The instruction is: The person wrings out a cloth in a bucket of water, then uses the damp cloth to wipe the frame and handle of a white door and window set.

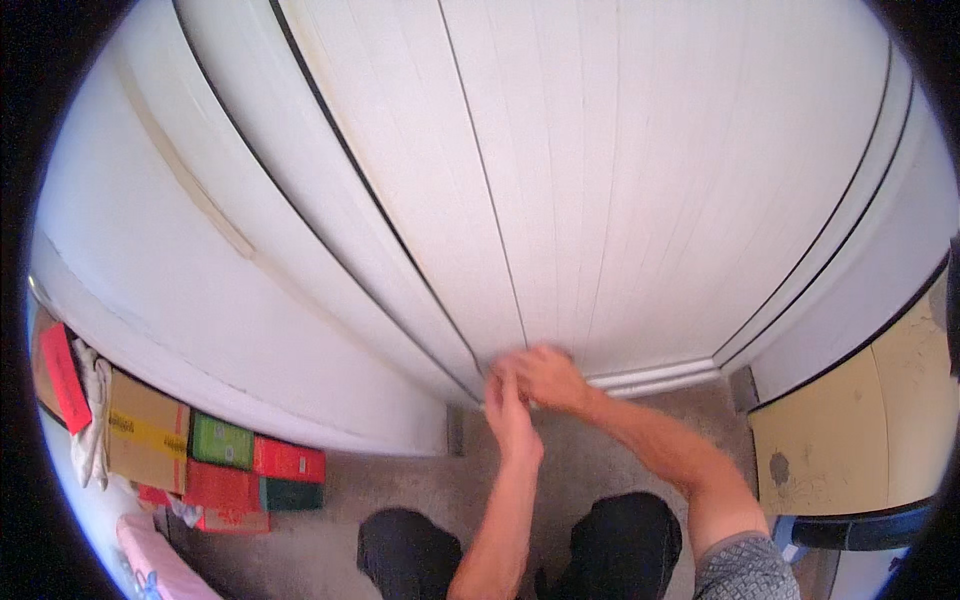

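Note:
Close together, my two hands meet low in front of a white panelled door (585, 187). My left hand (511, 424) is upright, with its fingertips against or behind the fingers of my right hand (551, 379). The right hand reaches across from the right, its fingers bent and blurred by motion. Whether anything small sits between the fingers cannot be made out. Both hands are near the door's lower left corner, where a dark seam (420, 277) meets the white bottom rail (652, 379). Contact with the door is unclear.
A white wall (225, 322) runs along the left. Beyond its lower edge stand a cardboard box (146, 435) with yellow tape and several red and green boxes (223, 441). Beige panels (821, 435) stand at right. My dark-clad knees (626, 544) are above the grey floor (405, 484).

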